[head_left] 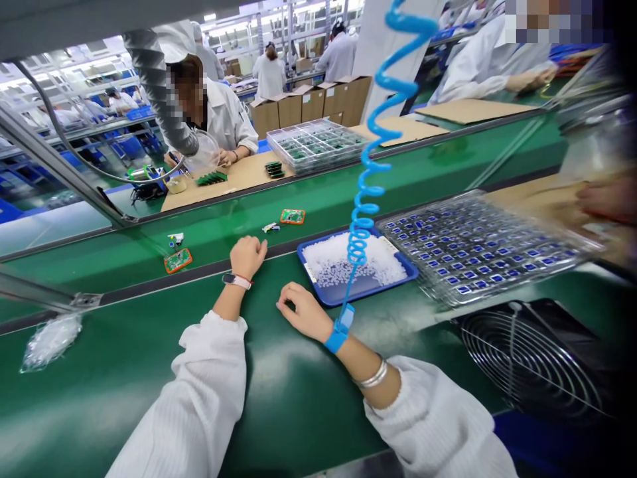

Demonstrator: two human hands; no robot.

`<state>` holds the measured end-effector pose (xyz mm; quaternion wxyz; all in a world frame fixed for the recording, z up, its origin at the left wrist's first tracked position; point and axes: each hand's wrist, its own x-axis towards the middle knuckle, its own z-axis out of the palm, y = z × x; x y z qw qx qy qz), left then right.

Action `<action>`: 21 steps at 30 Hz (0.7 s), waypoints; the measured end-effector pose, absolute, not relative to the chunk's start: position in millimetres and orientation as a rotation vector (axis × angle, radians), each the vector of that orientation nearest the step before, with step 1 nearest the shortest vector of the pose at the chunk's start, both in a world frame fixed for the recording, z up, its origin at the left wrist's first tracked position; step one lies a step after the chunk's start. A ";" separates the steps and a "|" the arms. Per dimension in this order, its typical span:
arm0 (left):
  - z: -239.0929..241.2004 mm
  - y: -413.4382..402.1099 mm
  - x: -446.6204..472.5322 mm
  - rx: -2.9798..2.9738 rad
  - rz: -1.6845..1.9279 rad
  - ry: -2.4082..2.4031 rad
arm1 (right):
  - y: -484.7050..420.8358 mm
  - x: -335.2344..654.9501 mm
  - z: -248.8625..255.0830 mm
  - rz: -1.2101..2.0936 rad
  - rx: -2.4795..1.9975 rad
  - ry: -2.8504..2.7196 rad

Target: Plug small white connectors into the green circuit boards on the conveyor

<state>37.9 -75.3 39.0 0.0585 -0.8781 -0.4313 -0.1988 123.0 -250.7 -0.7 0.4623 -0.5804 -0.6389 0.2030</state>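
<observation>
The shallow blue plastic tray (332, 292) of small white pieces (318, 252) sits on the glossy green worktop (288, 411), just beside the loosely curled right hand (306, 312); the left hand (247, 257) is half-closed; whether either grips anything, I cannot tell; beyond, a green belt (223, 222) bears orange-framed circuit boards (178, 261); farther, white-coated workers (219, 113), brown cardboard boxes (308, 106).

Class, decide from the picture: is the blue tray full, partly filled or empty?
Partly filled: the blue tray holds white pieces heaped toward its far side, but bare floor shows near the front.
</observation>
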 end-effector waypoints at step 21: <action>41.4 -77.5 46.6 -2.696 -0.225 -1.464 | -250.1 124.3 0.3 0.528 -1.449 -1.613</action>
